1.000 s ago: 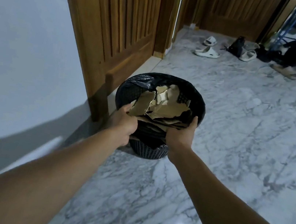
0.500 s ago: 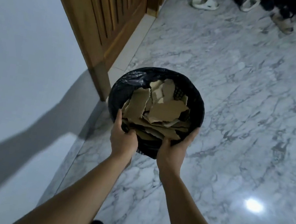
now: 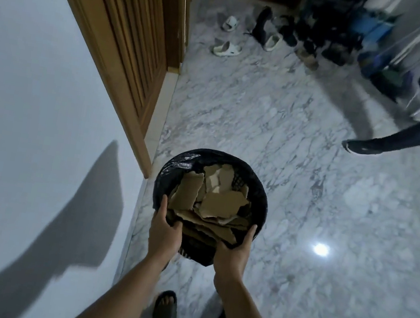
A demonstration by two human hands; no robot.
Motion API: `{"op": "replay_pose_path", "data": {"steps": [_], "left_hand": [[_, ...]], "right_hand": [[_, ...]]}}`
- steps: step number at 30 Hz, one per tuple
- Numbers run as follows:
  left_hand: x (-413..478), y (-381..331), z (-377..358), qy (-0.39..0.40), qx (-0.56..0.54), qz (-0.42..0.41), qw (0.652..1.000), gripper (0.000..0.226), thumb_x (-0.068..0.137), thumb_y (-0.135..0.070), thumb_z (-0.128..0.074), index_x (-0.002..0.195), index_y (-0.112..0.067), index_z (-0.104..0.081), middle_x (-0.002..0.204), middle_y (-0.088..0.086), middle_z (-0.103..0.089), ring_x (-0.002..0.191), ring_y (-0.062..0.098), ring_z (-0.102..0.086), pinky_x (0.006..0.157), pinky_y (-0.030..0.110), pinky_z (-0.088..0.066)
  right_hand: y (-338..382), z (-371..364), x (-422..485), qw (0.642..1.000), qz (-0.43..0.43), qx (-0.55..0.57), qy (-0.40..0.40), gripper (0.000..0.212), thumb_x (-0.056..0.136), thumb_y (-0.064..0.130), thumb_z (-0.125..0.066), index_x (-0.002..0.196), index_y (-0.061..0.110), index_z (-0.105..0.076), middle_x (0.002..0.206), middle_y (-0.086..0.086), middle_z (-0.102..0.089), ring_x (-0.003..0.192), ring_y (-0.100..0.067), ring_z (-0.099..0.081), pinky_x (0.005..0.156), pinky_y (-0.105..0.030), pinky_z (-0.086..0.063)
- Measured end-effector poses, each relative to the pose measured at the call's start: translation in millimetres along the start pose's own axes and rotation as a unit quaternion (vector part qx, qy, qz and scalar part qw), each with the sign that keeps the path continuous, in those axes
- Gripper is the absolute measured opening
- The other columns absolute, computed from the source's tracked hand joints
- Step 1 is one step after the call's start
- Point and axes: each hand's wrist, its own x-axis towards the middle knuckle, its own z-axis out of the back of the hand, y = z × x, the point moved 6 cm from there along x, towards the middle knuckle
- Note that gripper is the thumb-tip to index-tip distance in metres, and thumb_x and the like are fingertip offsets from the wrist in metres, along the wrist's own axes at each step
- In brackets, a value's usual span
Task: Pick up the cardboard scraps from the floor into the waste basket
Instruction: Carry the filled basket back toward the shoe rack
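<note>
A white wall (image 3: pixel 34 105) runs along the left and meets a slatted wooden door (image 3: pixel 120 23). The grey-veined marble floor (image 3: pixel 275 130) shows a bright spot of light (image 3: pixel 321 249). Pale sandals (image 3: pixel 226 49) lie near a dark shoe rack (image 3: pixel 333 19) at the far end.

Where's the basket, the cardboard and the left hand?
basket (image 3: pixel 263 200): head view, right side of its black-lined rim.
cardboard (image 3: pixel 221 204): head view, big top piece inside the basket.
left hand (image 3: pixel 165 234): head view, back of the hand holding the basket.

Scraps (image 3: pixel 221 204) in basket (image 3: pixel 262 199); door (image 3: pixel 123 37) left; shoes (image 3: pixel 226 49) apparently behind.
</note>
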Motion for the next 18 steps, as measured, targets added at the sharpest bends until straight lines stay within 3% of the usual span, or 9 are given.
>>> {"op": "replay_pose_path", "data": {"steps": [3, 5, 7, 9, 11, 13, 15, 18], "left_hand": [[-20.8, -15.8, 13.1, 0.035, -0.029, 0.009, 0.999, 0.076, 0.092, -0.014, -0.048, 0.15, -0.049, -0.014, 0.149, 0.004, -0.044, 0.093, 0.027, -0.066, 0.073, 0.048, -0.06], [-34.3, -23.6, 14.6, 0.048, -0.044, 0.009, 0.998, 0.071, 0.093, -0.009, -0.044, 0.151, -0.044, -0.021, 0.149, 0.006, -0.043, 0.079, 0.017, -0.062, 0.063, 0.042, -0.059], [-47.9, -29.8, 8.7, 0.072, -0.038, 0.008, 0.997, 0.069, 0.093, -0.005, -0.041, 0.151, -0.04, -0.027, 0.151, 0.005, -0.04, 0.092, 0.019, -0.06, 0.069, 0.036, -0.056], [-61.3, -36.1, -3.9, 0.099, -0.035, 0.01, 0.994, 0.07, 0.09, -0.005, -0.04, 0.149, -0.041, -0.029, 0.151, 0.005, -0.04, 0.111, 0.028, -0.057, 0.084, 0.043, -0.057], [-72.2, -42.7, -22.2, 0.115, -0.024, 0.006, 0.993, 0.07, 0.089, -0.006, -0.04, 0.148, -0.042, -0.031, 0.15, 0.006, -0.041, 0.115, 0.031, -0.056, 0.089, 0.046, -0.056], [-82.6, -53.2, -45.2, 0.127, -0.021, -0.005, 0.992, 0.069, 0.089, -0.005, -0.041, 0.148, -0.041, -0.032, 0.147, 0.007, -0.044, 0.11, 0.033, -0.059, 0.083, 0.043, -0.057], [-91.0, -67.2, -71.8, 0.146, -0.031, -0.014, 0.989, 0.069, 0.09, -0.005, -0.042, 0.147, -0.043, -0.032, 0.141, 0.009, -0.051, 0.096, 0.036, -0.063, 0.063, 0.038, -0.053], [-100.9, -91.0, -114.4, 0.165, -0.029, -0.026, 0.985, 0.069, 0.092, -0.003, -0.041, 0.148, -0.042, -0.03, 0.135, 0.011, -0.055, 0.07, 0.028, -0.058, 0.052, 0.031, -0.04]], "right_hand": [[18.4, 23.1, -32.0, 1.0, 0.004, -0.001, -0.009, 0.099, 0.091, -0.006, -0.055, 0.153, 0.051, -0.003, 0.123, 0.008, -0.053, 0.083, -0.026, -0.067, 0.054, -0.031, -0.054], [25.5, 40.1, -46.1, 1.0, 0.009, 0.0, -0.013, 0.099, 0.091, -0.007, -0.055, 0.154, 0.048, -0.003, 0.12, 0.01, -0.052, 0.087, -0.024, -0.068, 0.061, -0.036, -0.059], [29.0, 58.6, -58.2, 1.0, 0.006, 0.005, -0.022, 0.098, 0.091, -0.007, -0.056, 0.155, 0.046, -0.003, 0.123, 0.008, -0.053, 0.087, -0.02, -0.067, 0.068, -0.044, -0.06], [29.1, 80.3, -65.3, 0.999, 0.003, 0.023, -0.038, 0.098, 0.091, -0.009, -0.054, 0.155, 0.045, -0.003, 0.129, 0.005, -0.053, 0.075, -0.024, -0.065, 0.065, -0.039, -0.058], [28.0, 103.6, -70.2, 0.997, 0.0, 0.043, -0.06, 0.097, 0.09, -0.01, -0.051, 0.155, 0.043, -0.004, 0.131, 0.006, -0.05, 0.074, -0.018, -0.06, 0.068, -0.036, -0.056], [28.4, 129.8, -71.0, 0.994, 0.001, 0.061, -0.089, 0.095, 0.088, -0.009, -0.05, 0.156, 0.042, -0.008, 0.135, 0.006, -0.048, 0.085, -0.014, -0.062, 0.072, -0.034, -0.057], [30.3, 157.4, -66.8, 0.99, 0.008, 0.07, -0.119, 0.091, 0.085, -0.007, -0.05, 0.156, 0.039, -0.014, 0.14, 0.004, -0.049, 0.097, -0.009, -0.061, 0.069, -0.024, -0.055], [35.7, 196.3, -55.9, 0.984, 0.015, 0.082, -0.157, 0.086, 0.085, 0.001, -0.052, 0.155, 0.036, -0.018, 0.123, 0.005, -0.06, 0.092, -0.002, -0.058, 0.071, -0.022, -0.051]]}}
